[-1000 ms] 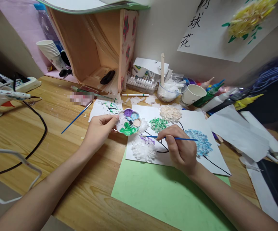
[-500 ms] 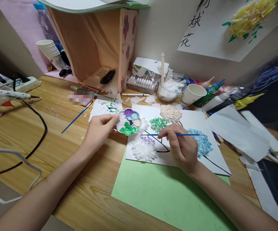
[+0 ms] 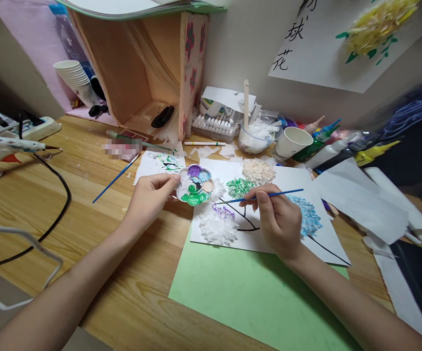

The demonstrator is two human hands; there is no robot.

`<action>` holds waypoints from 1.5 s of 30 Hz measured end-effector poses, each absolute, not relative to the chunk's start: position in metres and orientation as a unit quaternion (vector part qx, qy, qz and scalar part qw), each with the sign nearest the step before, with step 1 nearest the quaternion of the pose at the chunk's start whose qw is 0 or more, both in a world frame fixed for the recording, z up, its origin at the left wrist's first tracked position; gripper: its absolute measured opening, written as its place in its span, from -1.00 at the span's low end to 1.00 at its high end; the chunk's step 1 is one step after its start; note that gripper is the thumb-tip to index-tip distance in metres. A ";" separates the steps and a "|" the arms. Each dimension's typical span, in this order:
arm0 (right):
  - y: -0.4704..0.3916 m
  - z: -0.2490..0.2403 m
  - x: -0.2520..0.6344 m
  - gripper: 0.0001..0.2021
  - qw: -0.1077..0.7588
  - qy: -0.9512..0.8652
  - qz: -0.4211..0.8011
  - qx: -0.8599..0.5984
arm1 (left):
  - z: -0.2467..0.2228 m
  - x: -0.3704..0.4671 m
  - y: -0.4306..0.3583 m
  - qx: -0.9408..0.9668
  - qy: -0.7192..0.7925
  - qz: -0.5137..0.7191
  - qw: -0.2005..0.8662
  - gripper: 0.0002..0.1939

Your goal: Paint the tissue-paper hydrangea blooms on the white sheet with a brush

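Note:
Between thumb and fingers, my left hand (image 3: 155,195) grips a flower-shaped paint palette (image 3: 196,185) with purple, blue, peach, green and black paint. My right hand (image 3: 278,219) pinches a blue paintbrush (image 3: 280,193). Its tip is at the purple-tinted top of a white ruffled paper flower (image 3: 218,229). That flower sits on a white sheet (image 3: 287,174) with black drawn stems. Also on the sheet are a green flower (image 3: 239,188), a peach flower (image 3: 258,171) and a blue flower (image 3: 307,217), partly behind my right hand. Under it lies green paper (image 3: 240,292).
A second blue brush (image 3: 112,182) lies left of a paint-stained paper (image 3: 160,163). Behind stand a paper cup (image 3: 293,142), a tub of white scraps (image 3: 258,138) and paint bottles (image 3: 322,151). A glue gun (image 3: 2,151) with a black cable (image 3: 63,183) is at left.
The paintbrush has tilted, its rear end rising while the tip stays near the purple part of the white flower. My left hand and the palette have hardly moved.

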State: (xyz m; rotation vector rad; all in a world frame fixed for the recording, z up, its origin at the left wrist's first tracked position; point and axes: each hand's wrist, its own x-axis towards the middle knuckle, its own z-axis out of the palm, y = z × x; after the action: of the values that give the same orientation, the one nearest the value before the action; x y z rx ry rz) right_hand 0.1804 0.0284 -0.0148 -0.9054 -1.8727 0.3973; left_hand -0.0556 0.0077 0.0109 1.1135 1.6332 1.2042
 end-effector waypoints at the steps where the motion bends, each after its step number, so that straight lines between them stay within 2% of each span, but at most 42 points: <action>1: 0.029 -0.015 0.180 -0.77 0.490 -0.768 0.167 -0.376 | 0.011 -0.056 0.008 0.442 0.646 0.476 0.401 -0.69; 15: 0.026 -0.013 0.181 -0.78 0.518 -0.755 0.166 -0.367 | 0.009 -0.057 0.009 0.446 0.650 0.472 0.395 -0.69; 25: 0.024 -0.014 0.181 -0.79 0.505 -0.787 0.145 -0.325 | 0.009 -0.057 0.008 0.450 0.645 0.474 0.396 -0.70; 39: 0.024 -0.011 0.181 -0.79 0.536 -0.767 0.166 -0.312 | 0.009 -0.057 0.008 0.442 0.641 0.479 0.405 -0.69; 45: 0.024 -0.011 0.181 -0.77 0.524 -0.767 0.177 -0.325 | 0.008 -0.058 0.009 0.455 0.638 0.474 0.401 -0.69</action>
State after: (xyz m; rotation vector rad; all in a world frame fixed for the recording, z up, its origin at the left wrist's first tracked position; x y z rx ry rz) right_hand 0.1813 0.0240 -0.0112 -0.7782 -1.8357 0.4243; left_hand -0.0583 0.0088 0.0076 1.1499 1.6141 1.1981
